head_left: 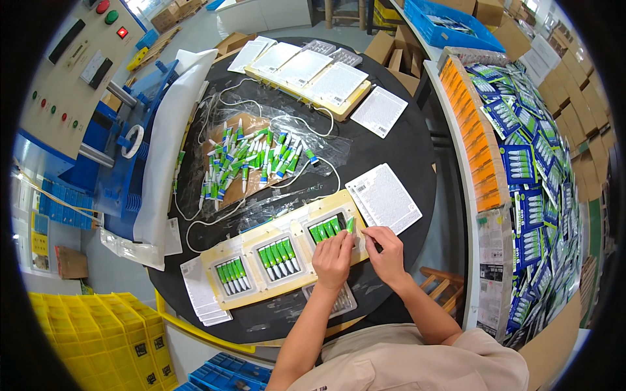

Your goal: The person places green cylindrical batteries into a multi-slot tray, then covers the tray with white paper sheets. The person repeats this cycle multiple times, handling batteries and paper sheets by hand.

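Note:
At the right window of a pale yellow tray fixture [248, 246], my left hand [332, 260] is closed on a small green-and-white tube [351, 225], its green end showing past the fingertips. Several similar tubes [324, 229] lie in that window, partly hidden by this hand. My right hand [389, 255] hovers at the fixture's right end, thumb and forefinger slightly apart, nothing visible between them. Rows of green-and-white tubes fill the middle window [278, 258] and the left window [233, 275]. A loose pile of tubes [251, 156] lies beyond on brown card.
White printed cards [385, 199] lie beside the fixture's right end, with more cards [203, 293] at its left. A second fixture [306, 78] bearing cards stands on the far side of the black round table [404, 153]. Packaged tubes [521, 163] fill a bin at right; a control machine [78, 72] stands left.

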{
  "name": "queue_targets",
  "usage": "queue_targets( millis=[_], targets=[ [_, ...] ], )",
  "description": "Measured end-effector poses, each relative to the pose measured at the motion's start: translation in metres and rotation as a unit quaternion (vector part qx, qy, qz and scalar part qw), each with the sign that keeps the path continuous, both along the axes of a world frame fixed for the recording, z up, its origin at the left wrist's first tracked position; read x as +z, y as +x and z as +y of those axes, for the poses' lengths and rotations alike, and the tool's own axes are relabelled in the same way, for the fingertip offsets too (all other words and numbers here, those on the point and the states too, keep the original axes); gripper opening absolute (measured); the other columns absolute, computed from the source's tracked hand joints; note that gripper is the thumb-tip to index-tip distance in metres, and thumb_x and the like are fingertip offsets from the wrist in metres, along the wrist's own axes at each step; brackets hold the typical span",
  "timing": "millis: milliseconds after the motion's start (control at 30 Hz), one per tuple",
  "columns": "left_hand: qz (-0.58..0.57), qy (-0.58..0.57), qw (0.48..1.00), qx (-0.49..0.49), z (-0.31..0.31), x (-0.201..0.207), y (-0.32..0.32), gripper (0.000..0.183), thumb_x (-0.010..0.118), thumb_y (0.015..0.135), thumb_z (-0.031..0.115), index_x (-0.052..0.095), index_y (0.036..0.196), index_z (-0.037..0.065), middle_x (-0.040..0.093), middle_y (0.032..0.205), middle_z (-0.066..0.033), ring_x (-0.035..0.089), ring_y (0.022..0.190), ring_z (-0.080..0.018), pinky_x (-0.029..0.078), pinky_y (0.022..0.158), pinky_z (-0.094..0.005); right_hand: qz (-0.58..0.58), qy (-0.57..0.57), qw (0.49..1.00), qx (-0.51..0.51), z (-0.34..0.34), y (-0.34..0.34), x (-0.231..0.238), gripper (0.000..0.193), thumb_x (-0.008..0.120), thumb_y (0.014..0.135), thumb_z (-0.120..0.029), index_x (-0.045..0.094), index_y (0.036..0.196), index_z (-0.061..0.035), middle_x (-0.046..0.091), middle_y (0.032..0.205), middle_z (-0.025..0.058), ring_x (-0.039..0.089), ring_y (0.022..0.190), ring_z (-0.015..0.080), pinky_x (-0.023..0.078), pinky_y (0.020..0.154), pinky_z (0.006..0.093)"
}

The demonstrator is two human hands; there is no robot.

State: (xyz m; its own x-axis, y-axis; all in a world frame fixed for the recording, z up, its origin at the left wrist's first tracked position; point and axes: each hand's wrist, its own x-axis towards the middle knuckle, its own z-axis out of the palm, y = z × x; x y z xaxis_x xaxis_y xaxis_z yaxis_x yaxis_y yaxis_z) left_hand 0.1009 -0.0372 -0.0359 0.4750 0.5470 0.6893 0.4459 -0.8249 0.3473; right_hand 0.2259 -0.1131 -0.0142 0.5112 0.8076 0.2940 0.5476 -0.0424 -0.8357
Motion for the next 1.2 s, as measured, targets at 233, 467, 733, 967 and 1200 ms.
queue_targets(
  millis=[233,467,733,967,1200],
  targets=[
    [0.016,-0.039,0.999,0.016,-0.005,-0.009,-0.002,0.026,0.080,0.075,0.008,0.071,0.100,0.003,0.070,0.101,-0.0087,0.066,0.084,-0.0275,0.050,0.082,-0.0422,-0.012,0.013,0.999,0.048,0.017,-0.005,-0.009,0.018,0.067,0.090,-0.002,0.072,0.108,0.0020,0.072,0.099,0.0174,0.068,0.089,0.0341,0.054,0.080,0.0389],
    [0.104,-0.098,0.988,0.048,-0.018,0.001,-0.007,0.040,0.074,0.086,0.028,0.069,0.118,0.004,0.067,0.124,-0.0092,0.063,0.113,-0.0256,0.037,0.111,-0.0535,-0.054,-0.009,0.998,0.040,0.011,0.003,-0.005,0.024,0.066,0.087,0.000,0.071,0.111,0.0008,0.070,0.107,0.0148,0.066,0.099,0.0337,0.053,0.084,0.0410],
    [0.229,-0.133,0.962,0.069,-0.027,-0.001,-0.039,0.065,0.065,0.096,0.036,0.049,0.147,0.000,0.047,0.155,-0.0147,0.039,0.148,-0.0279,0.017,0.124,-0.0575,-0.283,-0.013,0.953,0.104,0.014,-0.013,-0.029,0.031,0.065,0.085,-0.007,0.071,0.114,-0.0019,0.067,0.128,0.0086,0.058,0.123,0.0264,0.038,0.111,0.0472],
    [0.256,-0.118,0.958,0.055,-0.024,0.001,-0.066,0.060,0.060,0.099,0.041,0.051,0.146,0.007,0.046,0.156,-0.0133,0.041,0.146,-0.0264,0.017,0.123,-0.0590,-0.374,-0.135,0.911,0.110,-0.003,0.067,0.009,0.064,0.062,0.078,0.003,0.057,0.140,-0.0088,0.049,0.150,0.0147,0.043,0.142,0.0317,0.030,0.120,0.0522],
    [0.228,-0.214,0.894,0.322,-0.006,0.013,-0.252,0.068,0.063,0.096,0.027,0.038,0.153,0.001,0.038,0.159,-0.0213,0.036,0.147,-0.0381,0.018,0.123,-0.0576,-0.483,-0.227,0.814,0.230,-0.014,0.137,-0.023,0.057,0.060,0.087,-0.003,0.055,0.143,-0.0096,0.047,0.153,0.0185,0.045,0.142,0.0324,0.035,0.118,0.0486]
  ],
)
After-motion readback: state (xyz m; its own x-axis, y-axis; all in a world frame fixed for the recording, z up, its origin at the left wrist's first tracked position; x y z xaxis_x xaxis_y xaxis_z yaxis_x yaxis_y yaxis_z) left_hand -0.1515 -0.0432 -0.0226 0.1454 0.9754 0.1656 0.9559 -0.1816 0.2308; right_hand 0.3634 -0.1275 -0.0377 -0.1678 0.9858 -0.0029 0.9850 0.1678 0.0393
